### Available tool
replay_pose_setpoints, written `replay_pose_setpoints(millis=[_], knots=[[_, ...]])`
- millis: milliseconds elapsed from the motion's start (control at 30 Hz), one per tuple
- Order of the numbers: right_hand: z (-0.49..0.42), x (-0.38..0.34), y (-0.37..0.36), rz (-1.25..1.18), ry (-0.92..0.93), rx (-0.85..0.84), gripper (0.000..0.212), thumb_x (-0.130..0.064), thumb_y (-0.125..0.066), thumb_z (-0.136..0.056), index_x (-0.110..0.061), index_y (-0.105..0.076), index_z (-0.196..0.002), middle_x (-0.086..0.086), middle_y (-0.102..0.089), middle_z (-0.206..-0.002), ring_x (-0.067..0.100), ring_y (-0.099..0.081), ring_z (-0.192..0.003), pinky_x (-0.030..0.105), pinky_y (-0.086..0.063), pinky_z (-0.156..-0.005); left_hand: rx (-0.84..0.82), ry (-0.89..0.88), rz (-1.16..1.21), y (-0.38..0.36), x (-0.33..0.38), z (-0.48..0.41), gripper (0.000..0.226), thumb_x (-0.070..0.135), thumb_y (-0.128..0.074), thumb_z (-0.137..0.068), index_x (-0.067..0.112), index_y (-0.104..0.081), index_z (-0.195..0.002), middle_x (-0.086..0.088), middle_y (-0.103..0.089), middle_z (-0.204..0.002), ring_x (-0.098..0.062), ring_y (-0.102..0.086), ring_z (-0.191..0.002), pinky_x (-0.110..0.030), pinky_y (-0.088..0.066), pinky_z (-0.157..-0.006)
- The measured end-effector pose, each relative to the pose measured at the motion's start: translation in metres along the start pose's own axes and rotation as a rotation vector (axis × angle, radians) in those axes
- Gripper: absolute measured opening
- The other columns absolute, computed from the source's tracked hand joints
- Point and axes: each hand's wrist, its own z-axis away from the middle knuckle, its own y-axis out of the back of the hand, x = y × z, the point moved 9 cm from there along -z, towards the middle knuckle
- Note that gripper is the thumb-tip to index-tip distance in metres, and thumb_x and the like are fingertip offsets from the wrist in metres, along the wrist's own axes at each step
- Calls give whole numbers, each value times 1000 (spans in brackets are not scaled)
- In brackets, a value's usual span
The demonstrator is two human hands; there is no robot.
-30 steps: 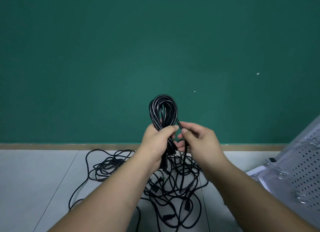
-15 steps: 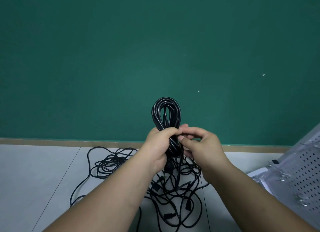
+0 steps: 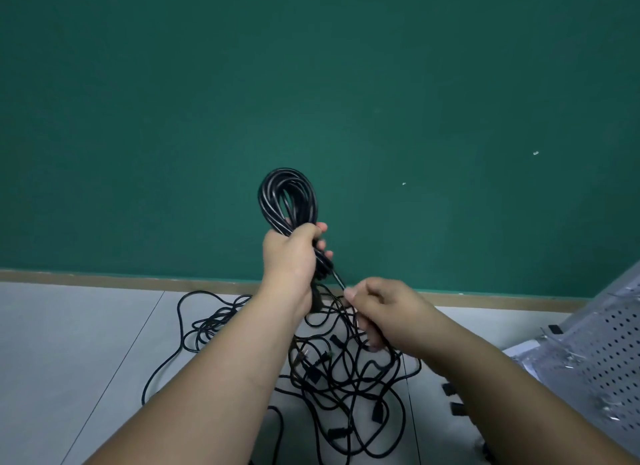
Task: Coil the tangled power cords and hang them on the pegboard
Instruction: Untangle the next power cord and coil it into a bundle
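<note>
My left hand (image 3: pixel 292 256) grips a coiled black power cord (image 3: pixel 287 197) around its middle, and the coil's loop stands up above the fist in front of the green wall. A free strand of that cord (image 3: pixel 337 279) runs down and right from the fist to my right hand (image 3: pixel 381 308), which pinches it between thumb and fingers. Below both hands a tangle of black power cords (image 3: pixel 346 378) with several plugs lies on the pale floor. The white pegboard (image 3: pixel 606 353) leans at the right edge.
The green wall (image 3: pixel 311 83) with a brown baseboard (image 3: pixel 104 279) closes the space ahead. A loose loop of cord (image 3: pixel 207 322) spreads left on the grey floor tiles. Small metal hooks (image 3: pixel 575 360) lie on the pegboard.
My right hand has moved down and right away from the coil, drawing a strand of cord out taut. The left hand still holds the coil, now tilted slightly left.
</note>
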Motion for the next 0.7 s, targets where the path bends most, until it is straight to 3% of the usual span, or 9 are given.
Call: replay_pose_setpoints(millis=[133, 233, 333, 400, 500, 600, 700], knots=[[17, -24, 16, 238, 190, -98, 12, -34, -65, -105, -31, -74, -112, -13, -48, -59, 12, -49, -55, 33, -46, -59, 75, -144, -319, 28, 19, -30, 13, 8, -67, -87, 11, -64, -99, -7, -62, -79, -25, -58, -64, -37, -57, -61], [29, -45, 35, 363, 341, -15, 14, -26, -69, -102, -35, -78, -108, -21, -67, -70, 3, -57, -61, 21, -47, -64, -25, -281, -772, 16, 26, -29, 18, 13, -66, -88, 24, -60, -102, 3, -68, -88, -19, -64, -74, -31, -48, -63], [38, -62, 55, 276, 486, 150, 16, -21, -78, -95, -36, -81, -99, -10, -74, -81, 11, -63, -69, 22, -51, -67, -208, -327, -1047, -7, 10, -20, 19, 26, -66, -91, 25, -60, -109, 5, -69, -94, -14, -63, -81, -31, -45, -68], [43, -70, 69, 229, 591, 262, 17, -17, -80, -94, -33, -82, -98, -7, -70, -82, 12, -60, -69, 19, -46, -66, -338, -302, -1056, -20, -4, -10, 28, 50, -69, -89, 29, -64, -108, 7, -72, -95, -15, -68, -86, -34, -54, -78], [44, -71, 87, 201, 653, 403, 18, -20, -81, -92, -34, -81, -103, -7, -61, -81, 19, -50, -64, 28, -43, -62, -456, -233, -949, -35, -20, 9, 56, 79, -59, -88, 26, -71, -102, 4, -76, -87, -16, -72, -82, -40, -61, -85], [43, -67, 98, 217, 655, 511, 19, -23, -84, -90, -35, -81, -104, -8, -63, -86, 20, -48, -64, 23, -41, -64, -537, -76, -834, -47, -29, 35, 87, 96, -34, -81, 22, -76, -99, 1, -76, -82, -16, -71, -74, -37, -59, -74], [45, -67, 104, 212, 639, 579, 20, -26, -87, -87, -38, -81, -102, -8, -64, -93, 18, -55, -72, 20, -44, -69, -620, 116, -699, -55, -41, 55, 101, 101, -17, -75, 21, -77, -87, 3, -74, -75, -15, -65, -65, -31, -50, -68]])
